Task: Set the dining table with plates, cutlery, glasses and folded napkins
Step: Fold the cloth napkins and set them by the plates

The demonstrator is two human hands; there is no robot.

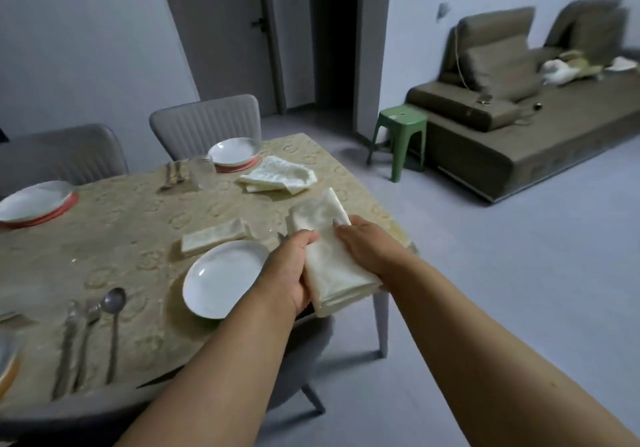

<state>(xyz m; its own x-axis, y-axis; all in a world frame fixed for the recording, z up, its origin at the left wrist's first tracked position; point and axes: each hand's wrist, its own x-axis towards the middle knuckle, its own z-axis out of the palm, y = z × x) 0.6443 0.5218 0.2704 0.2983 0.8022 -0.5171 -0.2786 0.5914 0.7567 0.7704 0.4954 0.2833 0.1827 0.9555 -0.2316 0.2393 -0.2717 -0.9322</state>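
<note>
Both my hands hold a folded cream napkin [329, 256] above the table's right corner. My left hand [287, 273] grips its left edge, and my right hand [367, 245] grips its right side. A white plate [221, 278] lies just left of my hands. Beyond it rests a narrow folded napkin [213, 237]. Loosely piled napkins [277, 178] sit further back. Two more white plates lie on red mats at the far side [233, 151] and at the left [34, 200]. A knife, fork and spoon [90, 335] lie near the front left.
A glass [202, 171] and cutlery [173, 174] stand by the far plate. Grey chairs [207, 124] surround the table with the beige cloth [121, 232]. A green stool [401, 135] and a brown sofa [519, 117] stand to the right on open floor.
</note>
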